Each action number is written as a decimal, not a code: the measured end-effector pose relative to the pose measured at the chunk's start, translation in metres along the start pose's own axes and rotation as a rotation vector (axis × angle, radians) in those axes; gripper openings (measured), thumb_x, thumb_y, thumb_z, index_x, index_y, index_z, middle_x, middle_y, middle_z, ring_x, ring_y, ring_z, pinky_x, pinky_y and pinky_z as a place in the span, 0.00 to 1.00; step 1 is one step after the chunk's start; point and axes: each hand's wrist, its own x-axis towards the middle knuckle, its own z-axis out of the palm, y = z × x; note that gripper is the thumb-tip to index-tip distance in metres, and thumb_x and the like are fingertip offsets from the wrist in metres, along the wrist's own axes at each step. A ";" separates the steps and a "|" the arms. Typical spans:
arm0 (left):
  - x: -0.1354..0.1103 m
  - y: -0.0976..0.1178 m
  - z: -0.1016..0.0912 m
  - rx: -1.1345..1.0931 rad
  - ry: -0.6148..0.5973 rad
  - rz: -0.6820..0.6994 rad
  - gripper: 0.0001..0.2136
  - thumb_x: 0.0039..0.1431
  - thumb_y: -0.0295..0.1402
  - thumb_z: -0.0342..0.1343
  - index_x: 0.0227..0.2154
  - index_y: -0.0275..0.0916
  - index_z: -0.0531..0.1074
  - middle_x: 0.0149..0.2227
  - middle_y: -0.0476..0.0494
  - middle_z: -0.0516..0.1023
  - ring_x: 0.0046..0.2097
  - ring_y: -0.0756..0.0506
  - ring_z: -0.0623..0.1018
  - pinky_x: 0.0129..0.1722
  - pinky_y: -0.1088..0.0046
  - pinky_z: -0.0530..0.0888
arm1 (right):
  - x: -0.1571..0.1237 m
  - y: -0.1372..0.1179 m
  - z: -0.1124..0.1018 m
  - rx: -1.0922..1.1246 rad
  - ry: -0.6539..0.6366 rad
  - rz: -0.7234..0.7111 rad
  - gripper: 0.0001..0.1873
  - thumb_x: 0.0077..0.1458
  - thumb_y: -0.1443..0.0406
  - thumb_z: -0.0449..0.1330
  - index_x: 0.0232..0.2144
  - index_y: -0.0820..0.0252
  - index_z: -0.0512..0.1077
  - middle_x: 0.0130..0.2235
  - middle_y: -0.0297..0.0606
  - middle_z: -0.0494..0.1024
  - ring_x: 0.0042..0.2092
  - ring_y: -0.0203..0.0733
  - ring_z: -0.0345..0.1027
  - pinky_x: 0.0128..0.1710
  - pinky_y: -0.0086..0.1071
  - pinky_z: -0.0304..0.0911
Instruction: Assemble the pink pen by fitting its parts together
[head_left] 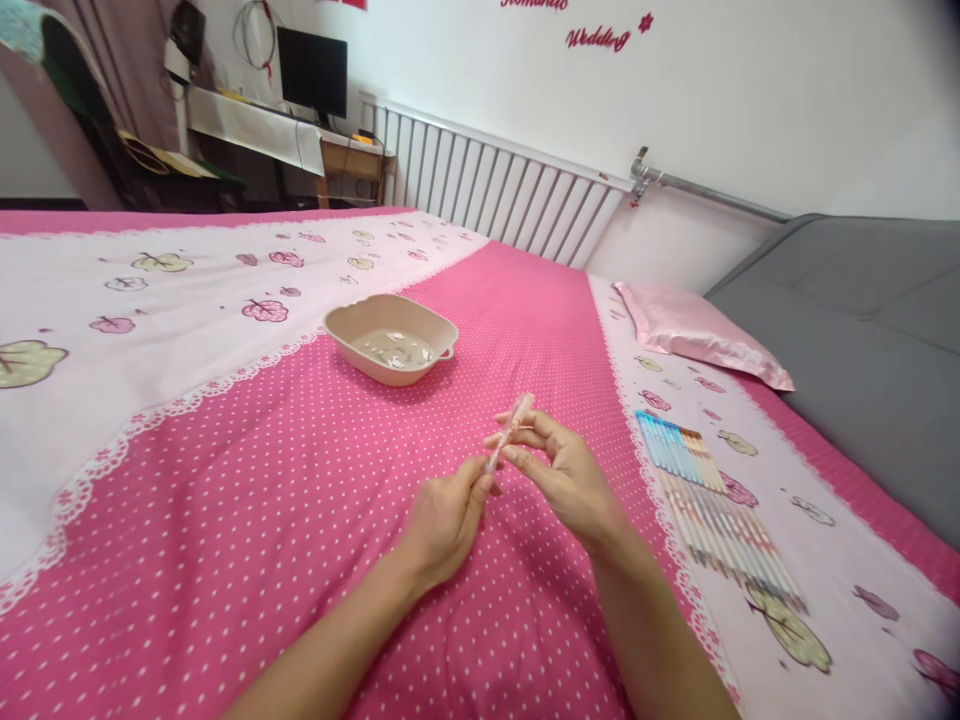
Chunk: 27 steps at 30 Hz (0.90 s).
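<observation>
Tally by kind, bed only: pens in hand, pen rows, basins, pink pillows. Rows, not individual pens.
Pens in hand: 1
Pen rows: 2
Basins: 1
Pink pillows: 1
Total: 5

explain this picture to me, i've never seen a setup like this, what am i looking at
There is no machine here: just a person's bare hands, the left hand and the right hand. The single picture comes from a camera worn on the head, looking forward and down, so the arms enter from the bottom. Between the hands is what looks like a slim, pale pen; the left pinches its near end, and the right's thumb and fingers are around it further up. The surface is a bed. Beyond the hands sits a basin with small bits inside; to the right lie rows of similar pens.
</observation>
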 end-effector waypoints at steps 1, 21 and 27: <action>0.000 0.000 0.000 -0.001 0.000 0.002 0.14 0.65 0.37 0.37 0.40 0.38 0.65 0.32 0.47 0.76 0.26 0.51 0.72 0.29 0.75 0.66 | 0.000 -0.001 0.000 -0.001 -0.005 -0.002 0.11 0.53 0.63 0.58 0.41 0.57 0.69 0.41 0.39 0.76 0.47 0.43 0.68 0.49 0.42 0.62; -0.001 -0.002 0.000 0.099 0.026 0.040 0.14 0.63 0.38 0.40 0.40 0.38 0.67 0.26 0.49 0.73 0.25 0.50 0.71 0.27 0.75 0.64 | 0.001 0.001 0.001 -0.204 0.120 -0.060 0.06 0.47 0.62 0.62 0.29 0.57 0.71 0.29 0.35 0.75 0.35 0.42 0.70 0.41 0.38 0.63; 0.000 0.000 0.000 0.146 0.034 0.053 0.13 0.63 0.37 0.40 0.39 0.37 0.67 0.23 0.50 0.71 0.23 0.51 0.68 0.25 0.76 0.62 | 0.002 0.004 0.002 -0.228 0.128 -0.074 0.09 0.45 0.60 0.63 0.25 0.58 0.67 0.29 0.35 0.73 0.34 0.41 0.68 0.38 0.37 0.64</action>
